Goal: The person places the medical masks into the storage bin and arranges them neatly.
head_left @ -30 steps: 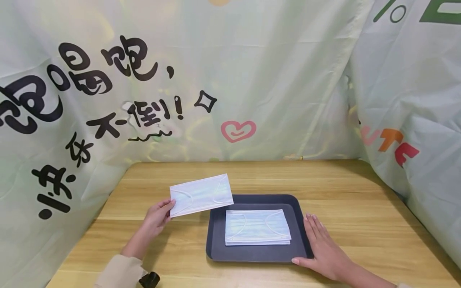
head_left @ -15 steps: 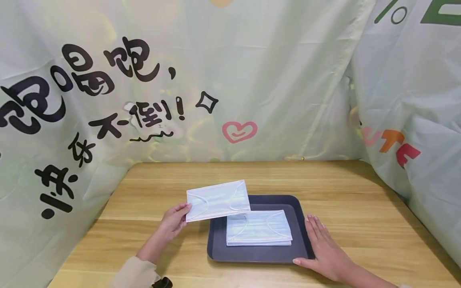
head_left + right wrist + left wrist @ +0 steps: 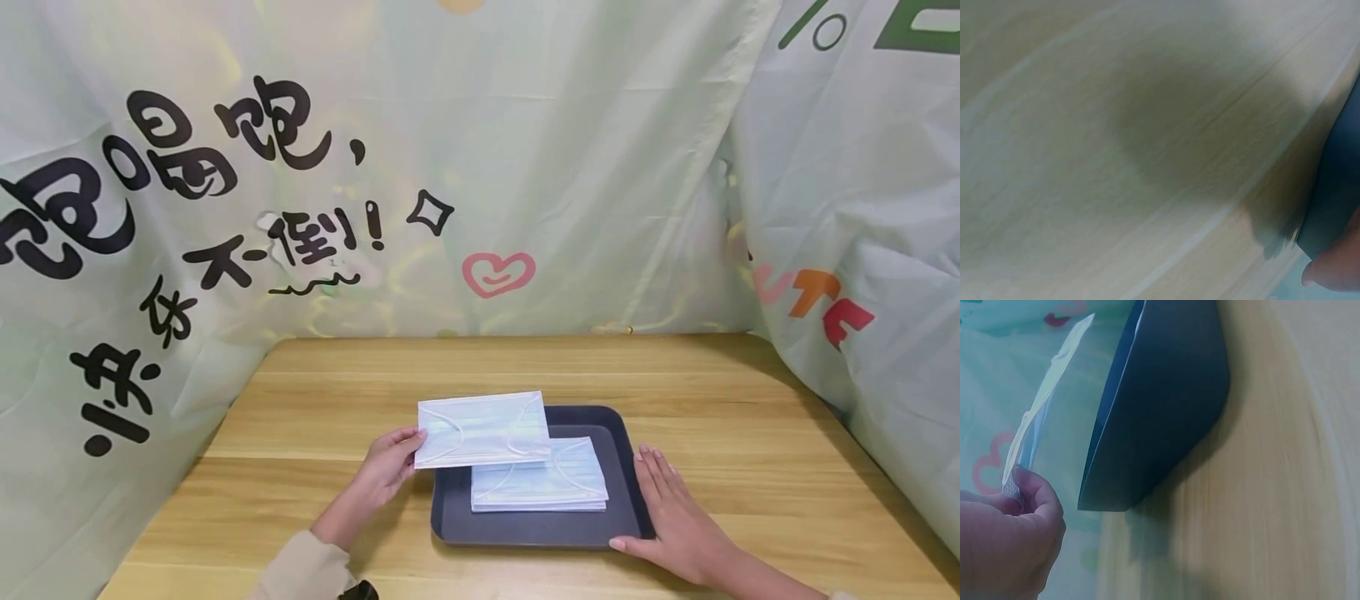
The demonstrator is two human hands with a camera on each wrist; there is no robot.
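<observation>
My left hand (image 3: pixel 390 465) pinches the left edge of a pale blue face mask (image 3: pixel 480 427) with white ear loops. In the left wrist view the mask (image 3: pixel 1044 403) shows edge-on above the level of the tray's rim. It overlaps the tray's back left corner in the head view and partly covers a stack of similar masks (image 3: pixel 538 490). That stack lies in a dark grey rectangular tray (image 3: pixel 525 532). My right hand (image 3: pixel 682 525) rests at the tray's right side, fingers straight along the rim and thumb at the front right corner.
The tray stands on a light wooden table (image 3: pixel 337 375). Pale printed cloth (image 3: pixel 600 167) hangs behind the table and along both sides, with black characters on the left and a pink heart at the back.
The left hand has carried its mask to the right and a little toward the front, from beside the tray to over its back left part. My right hand and the tray have stayed put.
</observation>
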